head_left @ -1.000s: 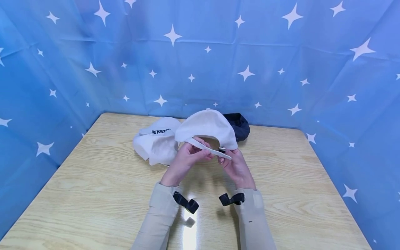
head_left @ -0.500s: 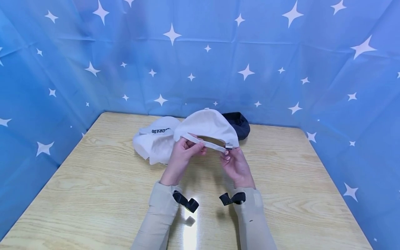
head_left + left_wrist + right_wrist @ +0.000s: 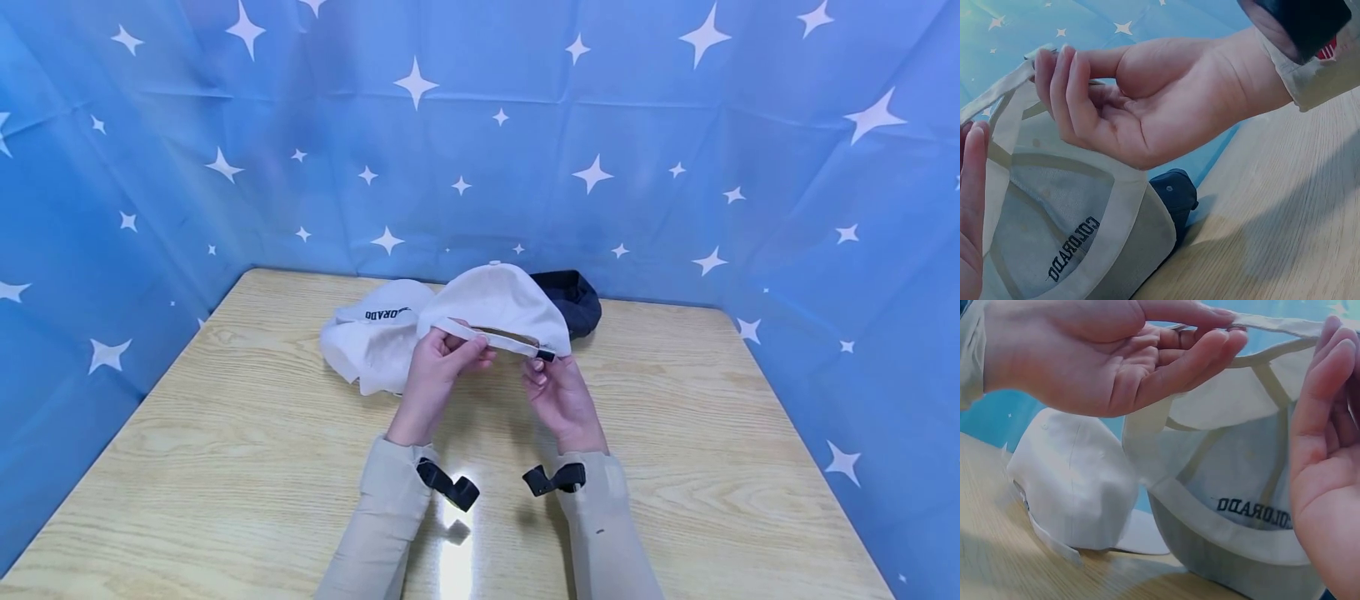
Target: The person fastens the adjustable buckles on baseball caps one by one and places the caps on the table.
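Note:
In the head view a white baseball cap point(image 3: 498, 300) is held up over the table, its back opening facing me. My left hand point(image 3: 437, 379) pinches the cap's back strap point(image 3: 512, 342) between thumb and fingers. At the strap's right end, my right hand point(image 3: 564, 400) pinches beside a small buckle point(image 3: 546, 356), which looks dark from this angle. The right wrist view shows the strap stretched between both hands, above the cap's inside, where reversed COLORADO stitching point(image 3: 1254, 512) shows. In the left wrist view the right hand's curled fingertips point(image 3: 1060, 65) partly hide the buckle.
Another white cap point(image 3: 386, 354) with dark lettering lies on the table point(image 3: 225, 450), left of the held one. Behind it on the right is a dark cap point(image 3: 577, 304). A blue star-patterned cloth point(image 3: 480, 142) stands close around the back and sides.
The strap's loose right end, which stuck out below the opening, has come up to the buckle. The strap now lies across the opening, and the buckle has tipped from shiny to dark.

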{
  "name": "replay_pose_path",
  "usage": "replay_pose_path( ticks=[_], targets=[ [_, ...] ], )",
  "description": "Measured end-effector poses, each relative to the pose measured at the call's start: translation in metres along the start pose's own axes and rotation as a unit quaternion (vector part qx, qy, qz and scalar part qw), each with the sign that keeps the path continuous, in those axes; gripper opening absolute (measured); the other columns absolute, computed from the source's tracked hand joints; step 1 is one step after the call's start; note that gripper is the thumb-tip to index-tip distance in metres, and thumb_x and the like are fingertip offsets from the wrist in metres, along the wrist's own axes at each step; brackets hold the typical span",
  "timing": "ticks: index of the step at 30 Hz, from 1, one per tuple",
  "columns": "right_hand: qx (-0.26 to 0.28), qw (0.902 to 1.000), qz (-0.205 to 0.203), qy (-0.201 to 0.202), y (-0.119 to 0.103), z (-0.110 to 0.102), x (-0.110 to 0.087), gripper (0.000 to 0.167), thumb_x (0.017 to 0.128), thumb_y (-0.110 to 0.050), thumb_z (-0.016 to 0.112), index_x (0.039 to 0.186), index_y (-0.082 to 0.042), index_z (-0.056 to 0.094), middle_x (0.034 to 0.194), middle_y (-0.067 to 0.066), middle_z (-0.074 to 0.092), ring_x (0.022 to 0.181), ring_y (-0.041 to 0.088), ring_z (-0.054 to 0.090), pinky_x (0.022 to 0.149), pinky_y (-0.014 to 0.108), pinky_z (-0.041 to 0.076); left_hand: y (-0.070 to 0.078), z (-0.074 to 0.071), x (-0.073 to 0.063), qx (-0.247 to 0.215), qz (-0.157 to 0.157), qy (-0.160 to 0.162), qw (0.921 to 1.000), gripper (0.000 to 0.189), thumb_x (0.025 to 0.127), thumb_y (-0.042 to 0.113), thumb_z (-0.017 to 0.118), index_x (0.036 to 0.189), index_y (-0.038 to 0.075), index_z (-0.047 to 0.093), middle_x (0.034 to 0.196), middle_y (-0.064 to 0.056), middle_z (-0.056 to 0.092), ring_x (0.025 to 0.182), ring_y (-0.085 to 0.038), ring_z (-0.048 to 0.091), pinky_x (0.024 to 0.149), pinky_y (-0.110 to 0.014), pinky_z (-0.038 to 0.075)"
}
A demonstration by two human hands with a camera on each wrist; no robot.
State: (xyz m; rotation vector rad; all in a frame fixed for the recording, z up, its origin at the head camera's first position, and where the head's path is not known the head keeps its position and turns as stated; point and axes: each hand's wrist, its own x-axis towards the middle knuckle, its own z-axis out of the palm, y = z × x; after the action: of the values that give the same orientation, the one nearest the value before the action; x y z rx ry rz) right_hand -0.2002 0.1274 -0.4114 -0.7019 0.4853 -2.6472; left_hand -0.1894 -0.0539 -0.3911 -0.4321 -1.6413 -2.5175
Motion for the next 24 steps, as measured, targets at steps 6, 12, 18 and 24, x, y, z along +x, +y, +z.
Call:
replay_pose_path(
  ticks=[6,12,18,24],
  targets=[
    [-0.032,0.9993,0.006,0.017,0.000,0.000,0.001,0.012,0.086,0.001,0.053,0.097,-0.004,0.056,0.084,0.010,0.060,0.072,0.015,0.055,0.061,0.020,0.043,0.019,0.008,-0.005,-0.038,-0.037,0.013,0.9985,0.027,0.083,0.015,0.064,0.101,0.002,0.049,0.095,-0.017,0.061,0.084,-0.029,0.062,0.076,-0.041,0.049],
    [-0.075,0.9965,0.003,0.037,0.001,0.002,0.001,0.017,0.089,-0.003,0.051,0.104,-0.008,0.057,0.097,0.009,0.061,0.085,0.019,0.059,0.070,0.022,0.047,0.015,0.009,-0.005,-0.039,-0.035,0.005,0.9986,0.032,0.084,0.017,0.063,0.108,0.001,0.048,0.101,-0.019,0.059,0.086,-0.032,0.062,0.077,-0.045,0.048],
    [-0.051,0.9973,-0.006,0.052,0.001,0.001,0.002,0.015,0.088,0.000,0.052,0.101,-0.003,0.058,0.096,0.012,0.063,0.084,0.022,0.062,0.070,0.023,0.050,-0.017,-0.005,0.005,-0.026,-0.007,-0.003,0.9996,0.037,0.086,0.020,0.060,0.116,0.002,0.047,0.103,-0.019,0.058,0.084,-0.032,0.062,0.073,-0.043,0.050],
    [-0.035,0.9977,-0.011,0.057,0.000,0.003,0.002,0.016,0.088,0.002,0.050,0.103,0.000,0.056,0.096,0.015,0.063,0.084,0.024,0.063,0.074,0.024,0.050,-0.059,-0.022,0.016,0.015,-0.009,-0.019,0.9997,0.033,0.087,0.027,0.059,0.113,0.008,0.052,0.096,-0.015,0.062,0.083,-0.026,0.062,0.071,-0.038,0.051]
  ],
)
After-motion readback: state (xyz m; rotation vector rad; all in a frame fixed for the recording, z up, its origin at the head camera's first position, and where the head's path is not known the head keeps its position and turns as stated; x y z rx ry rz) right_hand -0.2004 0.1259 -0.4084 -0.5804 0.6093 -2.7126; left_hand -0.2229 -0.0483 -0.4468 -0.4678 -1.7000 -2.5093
